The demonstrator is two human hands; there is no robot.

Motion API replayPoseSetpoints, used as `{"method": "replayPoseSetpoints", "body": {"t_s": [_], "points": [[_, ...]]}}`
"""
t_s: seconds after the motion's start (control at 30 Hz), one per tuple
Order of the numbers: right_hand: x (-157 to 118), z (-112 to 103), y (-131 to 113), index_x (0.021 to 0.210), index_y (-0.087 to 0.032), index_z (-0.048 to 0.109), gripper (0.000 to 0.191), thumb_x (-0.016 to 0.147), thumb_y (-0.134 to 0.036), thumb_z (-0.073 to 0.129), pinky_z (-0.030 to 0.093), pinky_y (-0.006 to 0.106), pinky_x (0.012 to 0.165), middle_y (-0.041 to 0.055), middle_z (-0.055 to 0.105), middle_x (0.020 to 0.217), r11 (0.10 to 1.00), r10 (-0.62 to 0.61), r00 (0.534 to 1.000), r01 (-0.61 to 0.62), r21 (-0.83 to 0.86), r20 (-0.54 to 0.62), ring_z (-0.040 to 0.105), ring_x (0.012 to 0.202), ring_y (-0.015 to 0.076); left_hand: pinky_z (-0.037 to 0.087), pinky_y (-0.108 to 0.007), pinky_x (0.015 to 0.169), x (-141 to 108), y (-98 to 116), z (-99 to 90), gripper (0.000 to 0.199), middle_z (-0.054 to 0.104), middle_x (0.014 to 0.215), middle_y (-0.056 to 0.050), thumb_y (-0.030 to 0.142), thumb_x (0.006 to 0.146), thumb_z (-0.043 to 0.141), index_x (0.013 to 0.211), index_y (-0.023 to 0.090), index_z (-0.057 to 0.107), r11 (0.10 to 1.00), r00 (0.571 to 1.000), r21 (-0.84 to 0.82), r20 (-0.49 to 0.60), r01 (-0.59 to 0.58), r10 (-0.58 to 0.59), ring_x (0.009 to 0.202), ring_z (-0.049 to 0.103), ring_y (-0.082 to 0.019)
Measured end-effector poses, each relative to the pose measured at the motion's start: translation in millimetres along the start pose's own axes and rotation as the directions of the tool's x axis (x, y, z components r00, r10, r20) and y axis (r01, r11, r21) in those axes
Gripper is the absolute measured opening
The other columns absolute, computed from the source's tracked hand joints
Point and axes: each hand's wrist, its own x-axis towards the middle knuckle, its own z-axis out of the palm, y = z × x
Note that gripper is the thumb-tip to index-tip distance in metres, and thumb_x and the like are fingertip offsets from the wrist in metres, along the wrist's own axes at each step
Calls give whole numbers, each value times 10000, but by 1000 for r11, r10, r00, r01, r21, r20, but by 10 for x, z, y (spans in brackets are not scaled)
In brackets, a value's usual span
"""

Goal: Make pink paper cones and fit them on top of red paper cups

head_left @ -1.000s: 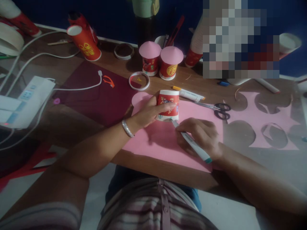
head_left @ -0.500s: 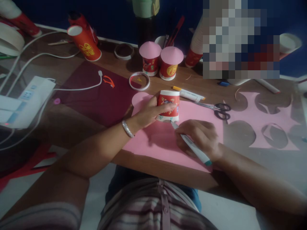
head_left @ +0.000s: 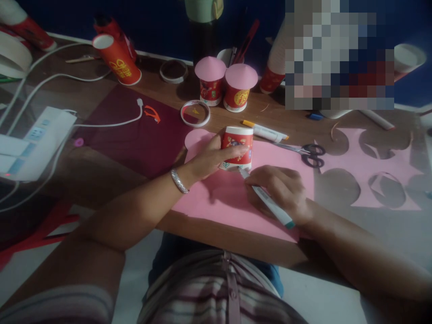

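A red paper cup [head_left: 236,138] with white bands at both ends is gripped by my left hand [head_left: 211,157], its thumb lying across the printed side. Small green leaf marks show on the white band nearest me. My right hand [head_left: 278,191] is closed round a white marker [head_left: 268,202] with a green end, and the marker's tip is at that same band. Under both hands lies a pink paper sheet [head_left: 202,202]. Behind, two red cups wear pink cone tops [head_left: 240,76].
Black-handled scissors [head_left: 312,155] and an orange-capped marker [head_left: 266,131] lie beyond the cup. Cut pink paper [head_left: 366,168] with round holes is at right. Tape rolls [head_left: 195,113] sit farther back. A white power strip [head_left: 43,141] and cables are at left.
The marker's tip has shifted slightly left along the cup's white band, and my right hand has moved slightly with it. My left hand keeps the cup in nearly the same place.
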Motion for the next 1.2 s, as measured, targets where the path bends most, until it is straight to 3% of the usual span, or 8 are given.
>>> {"method": "replayPoseSetpoints", "body": {"t_s": [0.5,0.8,1.2], "points": [[-2,-7,4,972,-190,578,178,892,-42,637,522,239,553,4,708,760,999,-5,1000,4,46,27,690,619,131,572,-329,854,17,-35,-20,414,732,1060,-69,316,822,843,1140,162,629,999,999,20,12,-44,44,948,701,-182],[37,-52,-12,957,-208,579,167,895,-56,614,498,247,515,-4,692,725,1000,16,999,-16,9,46,629,546,120,565,-306,791,8,-7,-4,453,737,1032,-59,323,784,867,1132,166,622,1000,1000,11,0,-21,21,873,698,-165],[34,-47,-18,953,-200,575,171,891,-44,611,509,240,521,-11,680,717,999,10,999,-11,31,46,658,572,122,562,-302,787,15,-17,-17,443,731,1027,-54,298,797,860,1145,164,621,999,999,-4,12,-38,38,873,695,-157]]}}
